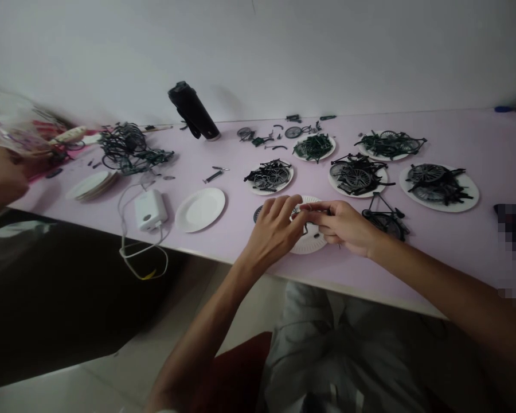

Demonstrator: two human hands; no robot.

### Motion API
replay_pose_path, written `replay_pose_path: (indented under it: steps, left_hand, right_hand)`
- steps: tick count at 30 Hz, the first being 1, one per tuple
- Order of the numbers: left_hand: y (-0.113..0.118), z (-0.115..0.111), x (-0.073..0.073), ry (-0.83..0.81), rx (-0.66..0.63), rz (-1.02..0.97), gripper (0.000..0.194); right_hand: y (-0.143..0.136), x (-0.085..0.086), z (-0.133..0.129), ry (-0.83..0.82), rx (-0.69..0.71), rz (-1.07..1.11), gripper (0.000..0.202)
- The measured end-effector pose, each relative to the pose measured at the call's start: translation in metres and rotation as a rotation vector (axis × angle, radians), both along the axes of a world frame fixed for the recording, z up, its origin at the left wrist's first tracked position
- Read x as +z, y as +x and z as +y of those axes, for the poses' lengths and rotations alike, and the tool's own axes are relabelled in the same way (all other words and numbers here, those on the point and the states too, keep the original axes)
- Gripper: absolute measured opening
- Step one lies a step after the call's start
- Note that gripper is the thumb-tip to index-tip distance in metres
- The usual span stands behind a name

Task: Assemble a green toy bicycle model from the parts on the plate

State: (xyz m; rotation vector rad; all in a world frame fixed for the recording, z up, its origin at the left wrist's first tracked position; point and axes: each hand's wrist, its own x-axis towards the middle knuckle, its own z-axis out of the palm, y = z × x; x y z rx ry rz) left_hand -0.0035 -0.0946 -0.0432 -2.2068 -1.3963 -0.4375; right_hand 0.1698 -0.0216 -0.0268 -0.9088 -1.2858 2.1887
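Both my hands meet over a white paper plate [306, 246] near the table's front edge. My left hand [278, 221] has its fingers bent round a small dark bicycle part; a wheel [257, 214] shows at its left side. My right hand [341, 225] pinches at the same spot from the right, its fingertips on a small dark piece. The fingers hide most of what they hold. A tiny dark piece [316, 235] lies on the plate. Just right of my right hand a model bicycle [386, 221] rests on the table.
Plates of dark parts [270, 175], [356, 176], [439, 184] stand behind. At left are a bare plate [200, 210], a white power adapter [150, 210] with a cable, stacked plates [92, 186], and piled bicycles [129, 148]. A black bottle [194, 112] stands behind; another person's hand [2, 180] is far left.
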Motion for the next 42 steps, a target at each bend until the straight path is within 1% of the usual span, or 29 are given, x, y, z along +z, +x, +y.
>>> replay_pose_path:
  steps: [3, 7, 9, 11, 14, 18, 24, 26, 29, 31, 34, 36, 42]
  left_hand:
    - [-0.007, 0.004, 0.004, -0.053, -0.087, 0.047, 0.013]
    - [-0.014, 0.011, 0.009, -0.120, -0.181, 0.053, 0.012]
    - [-0.017, 0.013, 0.011, -0.168, -0.208, 0.040, 0.014]
    - [-0.018, 0.015, 0.013, -0.202, -0.215, 0.036, 0.015]
    - [-0.017, 0.014, 0.016, -0.204, -0.195, 0.038, 0.014]
    - [-0.014, 0.009, 0.015, -0.214, -0.150, -0.010, 0.013]
    - [-0.012, 0.007, 0.013, -0.332, -0.141, -0.058, 0.020]
    - [-0.012, 0.008, 0.014, -0.366, -0.154, -0.070, 0.021]
    - [-0.014, 0.011, 0.015, -0.376, -0.188, -0.043, 0.022]
    - [-0.015, 0.013, 0.015, -0.360, -0.203, 0.002, 0.021]
    - [-0.016, 0.015, 0.013, -0.326, -0.200, 0.055, 0.022]
    - [-0.016, 0.017, 0.011, -0.313, -0.191, 0.053, 0.021]
    - [-0.019, 0.017, 0.010, -0.272, -0.143, -0.054, 0.017]
  right_hand:
    - [0.001, 0.000, -0.001, -0.002, 0.026, 0.000, 0.033]
    - [0.001, 0.000, -0.001, -0.016, 0.069, -0.002, 0.021]
    - [0.002, 0.000, -0.001, -0.020, 0.092, -0.002, 0.017]
    - [0.002, 0.001, -0.001, -0.013, 0.109, 0.002, 0.015]
    - [0.003, 0.002, -0.001, 0.007, 0.119, 0.011, 0.018]
    - [0.004, 0.001, 0.001, 0.032, 0.106, 0.009, 0.022]
    - [0.004, 0.002, 0.000, 0.056, 0.097, -0.024, 0.032]
    - [0.004, 0.002, -0.002, 0.121, 0.089, -0.066, 0.033]
    - [0.002, 0.000, -0.003, 0.308, 0.088, -0.122, 0.030]
    - [0.001, -0.003, -0.003, 0.398, 0.089, -0.131, 0.027]
    - [0.000, -0.006, -0.004, 0.443, 0.083, -0.133, 0.023]
    - [0.000, -0.006, -0.004, 0.474, 0.079, -0.141, 0.023]
    - [-0.001, -0.010, 0.001, 0.617, 0.054, -0.213, 0.027]
